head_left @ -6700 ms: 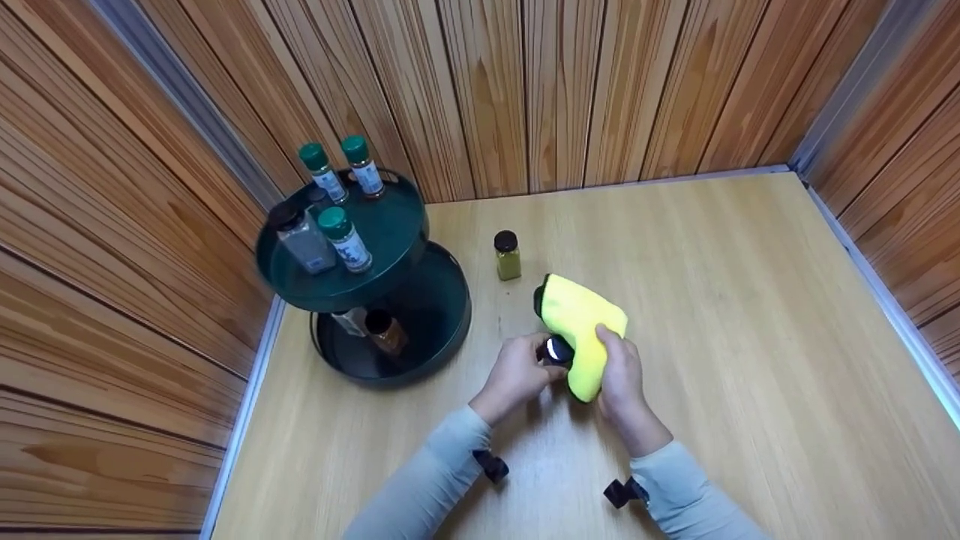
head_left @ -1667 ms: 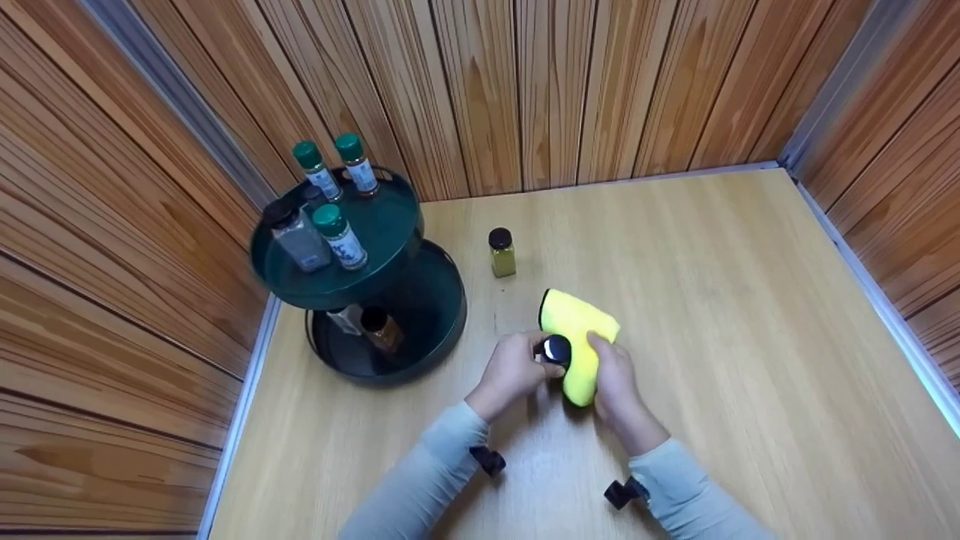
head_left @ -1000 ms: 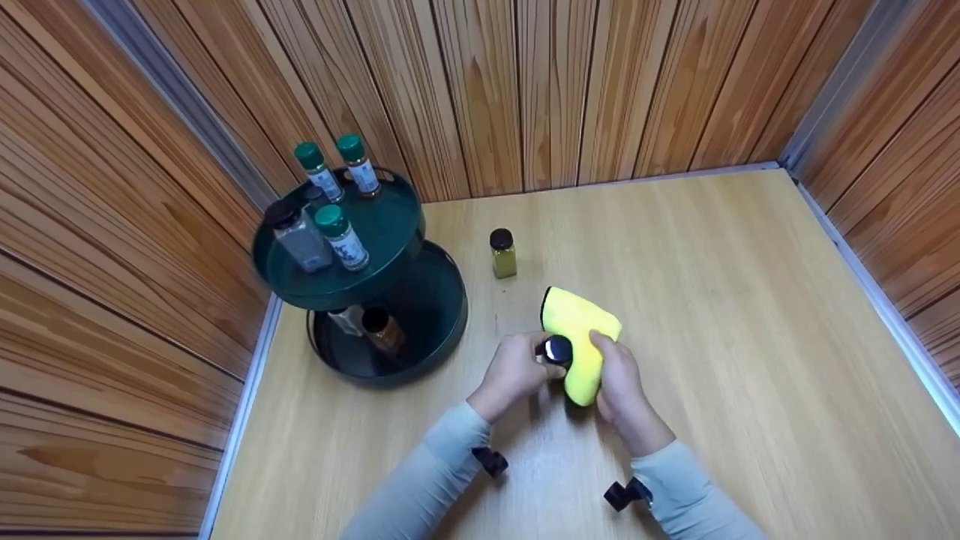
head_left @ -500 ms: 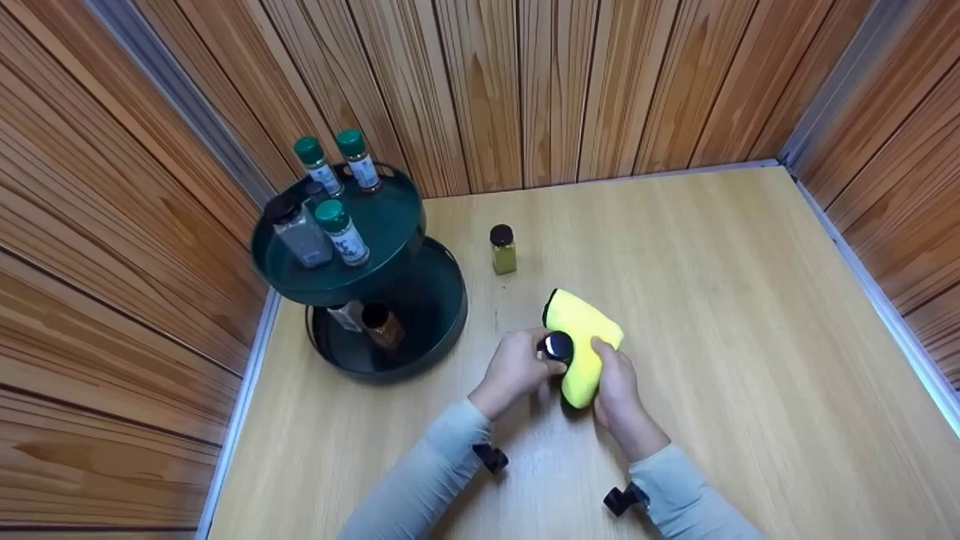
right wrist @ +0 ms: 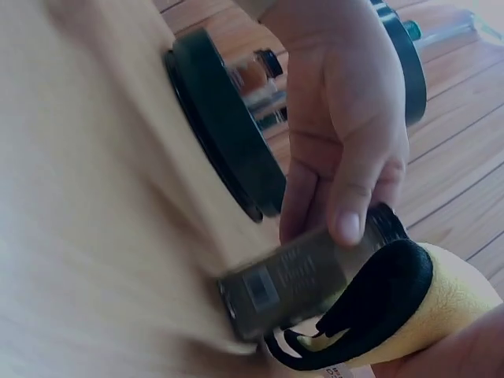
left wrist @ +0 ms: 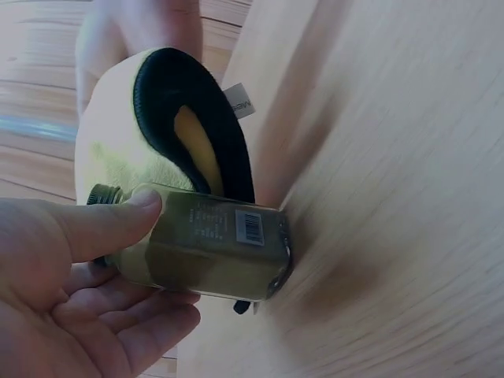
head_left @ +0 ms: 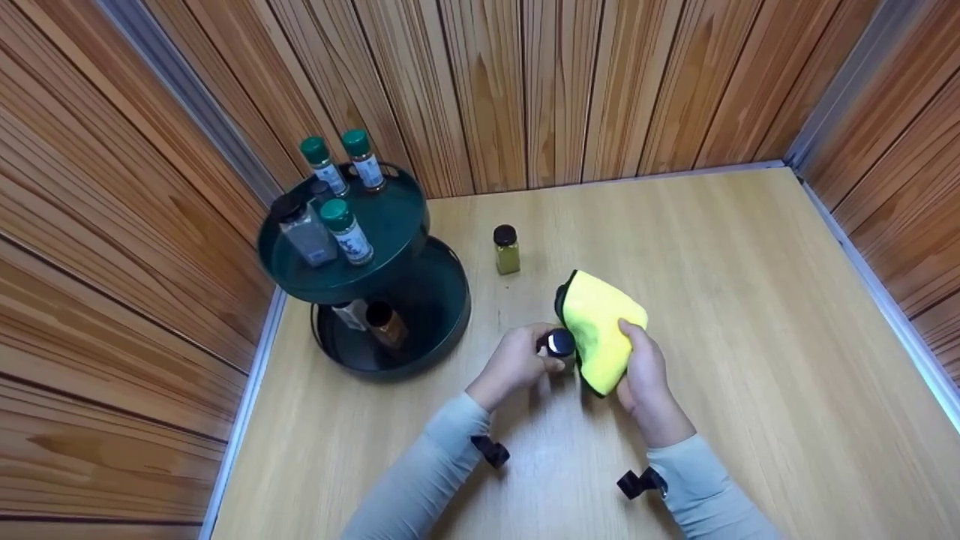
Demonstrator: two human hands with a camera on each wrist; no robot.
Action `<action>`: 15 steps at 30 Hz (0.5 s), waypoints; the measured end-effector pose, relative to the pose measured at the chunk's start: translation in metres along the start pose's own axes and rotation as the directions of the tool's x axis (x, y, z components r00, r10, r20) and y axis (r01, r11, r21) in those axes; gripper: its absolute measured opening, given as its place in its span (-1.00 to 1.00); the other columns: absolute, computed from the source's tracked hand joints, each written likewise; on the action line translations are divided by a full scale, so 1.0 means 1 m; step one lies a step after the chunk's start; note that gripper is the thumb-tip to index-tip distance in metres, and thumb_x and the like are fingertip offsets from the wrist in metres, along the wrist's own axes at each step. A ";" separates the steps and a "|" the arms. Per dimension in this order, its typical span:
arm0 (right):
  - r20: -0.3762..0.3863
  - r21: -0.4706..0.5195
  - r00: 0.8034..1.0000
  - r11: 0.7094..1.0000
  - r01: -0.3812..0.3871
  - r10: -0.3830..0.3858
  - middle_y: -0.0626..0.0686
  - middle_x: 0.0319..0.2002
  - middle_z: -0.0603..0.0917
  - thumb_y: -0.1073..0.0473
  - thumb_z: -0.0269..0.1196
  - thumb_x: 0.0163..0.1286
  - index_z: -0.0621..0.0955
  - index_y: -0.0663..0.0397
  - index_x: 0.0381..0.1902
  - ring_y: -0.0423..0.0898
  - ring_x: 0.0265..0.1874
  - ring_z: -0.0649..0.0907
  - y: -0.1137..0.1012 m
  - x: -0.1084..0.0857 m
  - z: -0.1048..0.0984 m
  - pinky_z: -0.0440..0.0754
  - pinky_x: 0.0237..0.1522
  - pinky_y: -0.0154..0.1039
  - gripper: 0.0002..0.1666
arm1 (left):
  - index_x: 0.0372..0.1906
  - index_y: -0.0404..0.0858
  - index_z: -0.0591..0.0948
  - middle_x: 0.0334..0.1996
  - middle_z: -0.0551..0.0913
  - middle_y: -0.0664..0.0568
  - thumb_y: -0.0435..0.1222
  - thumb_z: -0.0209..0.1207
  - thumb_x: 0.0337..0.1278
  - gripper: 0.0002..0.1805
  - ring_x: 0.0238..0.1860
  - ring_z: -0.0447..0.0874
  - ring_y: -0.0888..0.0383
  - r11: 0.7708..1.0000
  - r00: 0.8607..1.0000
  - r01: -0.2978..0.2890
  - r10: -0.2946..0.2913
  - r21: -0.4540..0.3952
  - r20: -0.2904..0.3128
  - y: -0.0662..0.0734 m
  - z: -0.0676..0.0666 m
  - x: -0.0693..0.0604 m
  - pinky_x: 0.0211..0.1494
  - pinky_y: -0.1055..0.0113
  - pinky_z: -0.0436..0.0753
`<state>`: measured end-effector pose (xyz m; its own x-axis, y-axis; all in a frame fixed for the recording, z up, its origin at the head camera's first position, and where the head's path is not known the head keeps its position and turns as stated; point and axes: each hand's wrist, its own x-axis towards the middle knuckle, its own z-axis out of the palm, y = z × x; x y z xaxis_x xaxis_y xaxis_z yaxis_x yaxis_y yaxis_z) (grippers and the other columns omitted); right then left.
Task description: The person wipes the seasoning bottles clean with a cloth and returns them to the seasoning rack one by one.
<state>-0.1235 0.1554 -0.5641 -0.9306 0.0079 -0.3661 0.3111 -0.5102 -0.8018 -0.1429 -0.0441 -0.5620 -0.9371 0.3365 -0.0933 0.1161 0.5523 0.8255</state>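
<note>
Just below the middle of the head view, the left hand [head_left: 516, 365] pinches a black-capped jar [head_left: 559, 343] near its cap. That jar [left wrist: 209, 244] has a barcode label, and the left wrist view shows the thumb across it. The right hand [head_left: 649, 375] grips a folded yellow cloth [head_left: 604, 330] with a dark edge, thumb on top and the other fingers hidden. In both wrist views the cloth [right wrist: 449, 303] lies right against the jar. Whether the jar's base touches the table is hard to tell.
A dark green two-tier round rack [head_left: 382, 225] stands at the left. Green-capped bottles [head_left: 354, 241] and a larger jar [head_left: 309, 238] are on its upper tier, a brown-filled jar [head_left: 388, 326] on the lower. A black-capped green-yellow jar [head_left: 507, 255] stands upright on the table [head_left: 720, 300].
The right hand and the cloth have shifted right and slightly away from the body, showing more of the jar beside them. The left hand has kept its hold with hardly any movement.
</note>
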 end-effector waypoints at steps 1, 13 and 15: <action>-0.006 0.005 1.000 1.000 0.001 -0.001 -0.04 0.01 0.65 -0.03 -0.03 0.64 0.34 0.13 0.30 -0.14 0.01 0.66 -0.001 0.001 -0.002 0.62 0.11 -0.24 -0.54 | 0.16 -0.16 0.68 0.08 0.74 0.03 -0.42 0.47 0.04 -0.49 0.15 0.66 0.12 1.000 1.000 0.004 -0.004 0.002 0.000 0.000 0.000 0.000 0.28 0.28 0.57; -0.008 -0.032 0.996 0.996 0.086 -0.086 -0.02 0.01 0.61 -0.01 -0.06 0.66 0.34 0.20 0.30 -0.14 -0.01 0.64 -0.007 0.001 -0.002 0.60 0.09 -0.25 -0.53 | 0.42 -0.29 0.33 0.25 0.44 -0.14 0.17 0.48 -0.04 0.03 0.29 0.39 0.00 0.970 0.969 0.138 -0.090 0.203 -0.230 0.003 0.030 -0.009 0.37 0.17 0.49; -0.008 -0.038 0.996 0.995 0.092 -0.093 -0.01 0.02 0.61 -0.01 -0.06 0.66 0.35 0.20 0.30 -0.14 -0.01 0.64 -0.006 0.002 -0.002 0.61 0.09 -0.26 -0.53 | 0.35 -0.29 0.37 0.15 0.46 -0.09 0.24 0.47 -0.07 0.01 0.19 0.42 0.04 0.963 0.954 0.184 -0.127 0.195 -0.273 0.003 0.035 -0.009 0.28 0.19 0.54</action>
<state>-0.1265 0.1607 -0.5607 -0.9538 0.0621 -0.2939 0.2310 -0.4740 -0.8497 -0.1220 -0.0184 -0.5780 -0.9982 0.0427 -0.0415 0.0039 0.7428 0.6695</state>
